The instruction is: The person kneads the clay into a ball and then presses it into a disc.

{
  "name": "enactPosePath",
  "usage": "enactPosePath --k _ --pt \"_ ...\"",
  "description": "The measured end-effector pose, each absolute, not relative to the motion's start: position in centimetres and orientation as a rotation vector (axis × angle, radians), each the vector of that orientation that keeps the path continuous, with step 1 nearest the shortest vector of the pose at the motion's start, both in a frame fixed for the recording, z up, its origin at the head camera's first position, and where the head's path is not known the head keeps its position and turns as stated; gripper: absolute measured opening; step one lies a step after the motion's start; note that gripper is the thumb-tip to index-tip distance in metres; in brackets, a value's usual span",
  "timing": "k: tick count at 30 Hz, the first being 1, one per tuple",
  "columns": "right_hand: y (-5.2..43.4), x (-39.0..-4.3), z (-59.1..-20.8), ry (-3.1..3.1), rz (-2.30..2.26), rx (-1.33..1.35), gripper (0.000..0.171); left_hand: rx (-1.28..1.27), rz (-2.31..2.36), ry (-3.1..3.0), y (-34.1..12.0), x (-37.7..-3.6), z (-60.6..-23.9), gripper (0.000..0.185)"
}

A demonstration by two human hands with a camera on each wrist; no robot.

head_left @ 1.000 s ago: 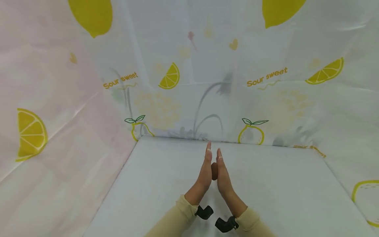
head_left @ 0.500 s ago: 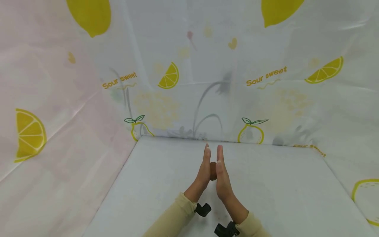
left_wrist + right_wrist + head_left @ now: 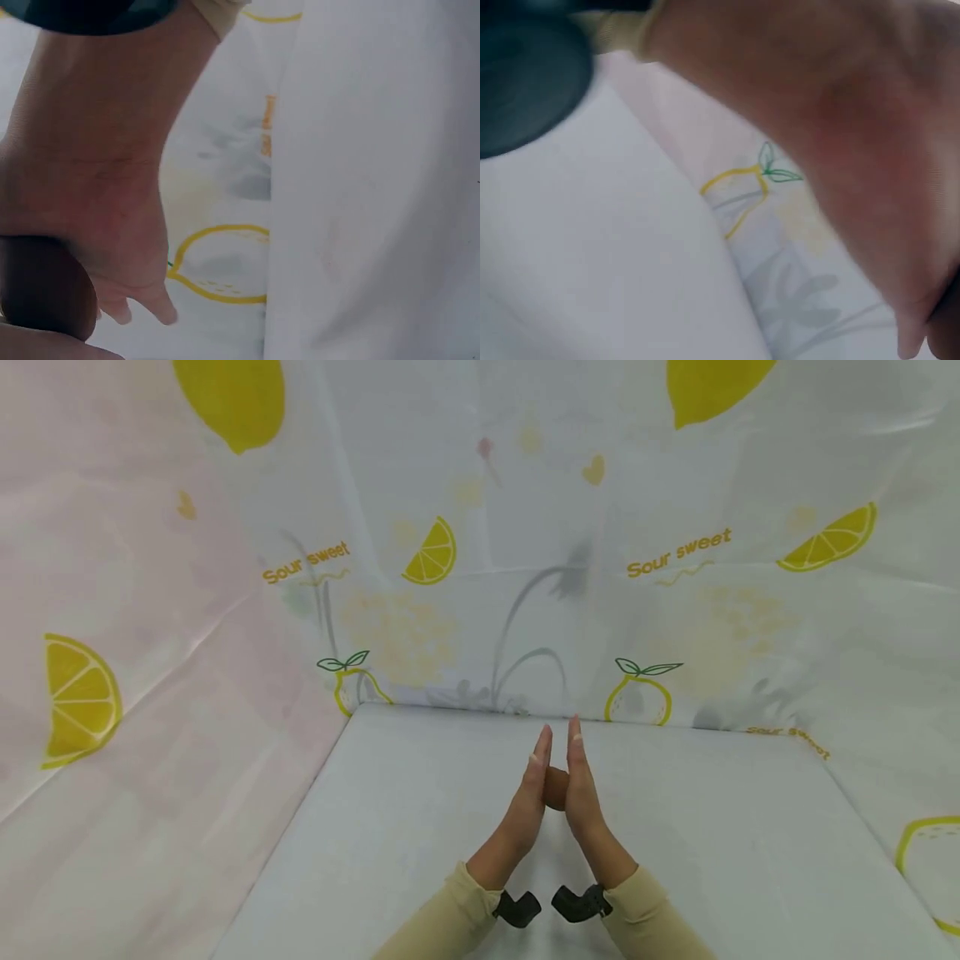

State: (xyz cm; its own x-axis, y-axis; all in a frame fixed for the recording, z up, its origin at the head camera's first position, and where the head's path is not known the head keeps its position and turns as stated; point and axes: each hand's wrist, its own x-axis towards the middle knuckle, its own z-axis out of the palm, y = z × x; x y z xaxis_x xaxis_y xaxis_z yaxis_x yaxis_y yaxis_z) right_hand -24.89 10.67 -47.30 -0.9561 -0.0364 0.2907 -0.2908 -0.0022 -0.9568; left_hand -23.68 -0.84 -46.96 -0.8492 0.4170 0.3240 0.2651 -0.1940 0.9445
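A smooth brown lump [image 3: 555, 789], rounded like a ball of modelling clay, sits between my two palms above the table. My left hand [image 3: 527, 802] presses it from the left with straight fingers pointing forward. From the other side my right hand [image 3: 583, 789] lies flat against it, its fingers also straight and reaching slightly farther forward. In the left wrist view the dark brown lump [image 3: 46, 289] touches the left palm [image 3: 112, 217], and part of the other hand shows below. Only an edge of the lump [image 3: 946, 330] appears in the right wrist view, beside the blurred right hand [image 3: 885, 165].
A white tabletop [image 3: 712, 835] stretches out under both hands. Behind it and along the sides hang pale sheets [image 3: 480, 610] with lemon prints. Black wrist mounts [image 3: 517, 910] sit at the cuffs of both cream sleeves [image 3: 442, 914].
Both hands have shifted a little to the right with the lump. The palms slide against each other: the right hand has gone forward relative to the left. More of the lump shows.
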Motion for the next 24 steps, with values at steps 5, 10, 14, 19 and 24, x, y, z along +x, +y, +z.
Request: enactPosePath --k 5,10,14,19,24 --pt "9.5 -23.9 -48.3 -2.112 1.996 0.425 0.059 0.69 2.331 1.946 -0.8 -24.2 -46.4 0.077" --pt "8.2 -21.9 -48.7 -2.167 1.873 0.466 0.055 0.398 2.37 2.064 -0.8 -25.6 -46.8 0.073" --pt "7.8 -20.9 -48.3 -2.171 1.799 0.527 0.056 0.236 2.366 2.062 -1.1 -26.3 -47.5 0.071" --pt "7.9 -20.9 -47.3 -2.149 1.716 0.58 0.056 0.231 2.326 2.046 -1.0 -26.1 -47.8 0.072" --pt "9.2 -22.9 -46.1 -2.08 1.797 0.587 0.057 0.377 2.23 2.031 -0.3 -24.9 -48.6 0.075"
